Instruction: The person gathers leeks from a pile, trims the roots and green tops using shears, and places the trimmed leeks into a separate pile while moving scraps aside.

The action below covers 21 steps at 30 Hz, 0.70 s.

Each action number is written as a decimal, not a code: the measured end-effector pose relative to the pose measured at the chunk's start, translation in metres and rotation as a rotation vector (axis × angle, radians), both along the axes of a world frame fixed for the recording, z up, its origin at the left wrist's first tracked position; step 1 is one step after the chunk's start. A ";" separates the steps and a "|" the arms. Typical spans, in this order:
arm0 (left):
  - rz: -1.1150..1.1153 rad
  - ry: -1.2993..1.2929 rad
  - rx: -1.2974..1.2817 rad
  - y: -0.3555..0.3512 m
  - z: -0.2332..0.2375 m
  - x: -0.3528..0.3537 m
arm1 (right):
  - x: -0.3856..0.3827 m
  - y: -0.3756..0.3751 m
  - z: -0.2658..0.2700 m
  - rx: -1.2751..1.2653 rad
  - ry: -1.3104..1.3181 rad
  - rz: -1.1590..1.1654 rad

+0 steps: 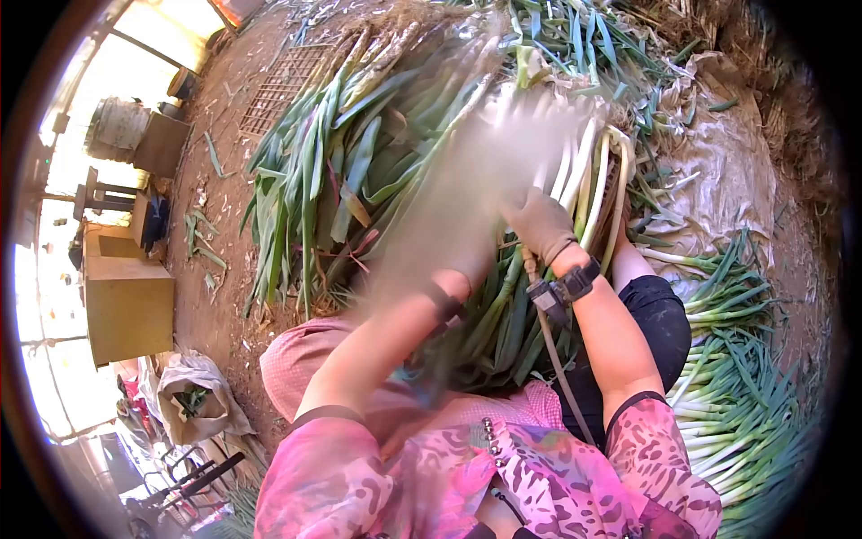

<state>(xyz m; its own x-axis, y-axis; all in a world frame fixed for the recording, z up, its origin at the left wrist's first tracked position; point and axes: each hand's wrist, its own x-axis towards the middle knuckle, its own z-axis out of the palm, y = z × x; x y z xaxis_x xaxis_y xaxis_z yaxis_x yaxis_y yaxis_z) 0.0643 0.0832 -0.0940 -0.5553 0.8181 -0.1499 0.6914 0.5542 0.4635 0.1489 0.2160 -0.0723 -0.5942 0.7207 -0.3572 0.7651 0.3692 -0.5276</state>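
Note:
Long green onions (579, 180) with white stalks and green leaves lie heaped across my lap and in front of me. My right hand (541, 226), in a tan glove, is closed around the end of a thin hose (558, 373). The hose end looks like an air gun, mostly hidden by the fingers. My left hand (467, 256) reaches into the heap beside it, smeared by a pale blur. Its fingers and anything in them cannot be made out. Dark bands (446, 304) circle my left wrist, and a black strap device (575, 280) sits on my right wrist.
Cleaned green onions (736, 404) lie in a row on the right, near a pale sheet (723, 153). A metal grid (283, 85) lies on the dirt floor at upper left. Along the left stand a wooden box (130, 305) and an open sack (202, 395).

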 end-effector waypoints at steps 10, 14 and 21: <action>0.007 0.056 -0.077 0.002 -0.008 0.008 | -0.020 0.041 -0.038 0.080 0.012 0.085; 0.022 0.010 -0.117 0.003 -0.008 0.006 | -0.035 0.075 -0.073 -0.055 0.003 0.146; 0.126 -0.148 0.058 -0.005 -0.020 -0.050 | -0.031 0.051 -0.078 -0.096 0.113 0.225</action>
<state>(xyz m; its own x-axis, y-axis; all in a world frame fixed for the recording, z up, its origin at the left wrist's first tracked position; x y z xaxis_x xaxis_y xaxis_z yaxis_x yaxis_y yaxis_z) 0.0148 0.0780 -0.1141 -0.6295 0.7529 -0.1920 0.5397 0.6014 0.5891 0.1182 0.2672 -0.1503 -0.7756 0.5318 -0.3401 0.6037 0.4672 -0.6460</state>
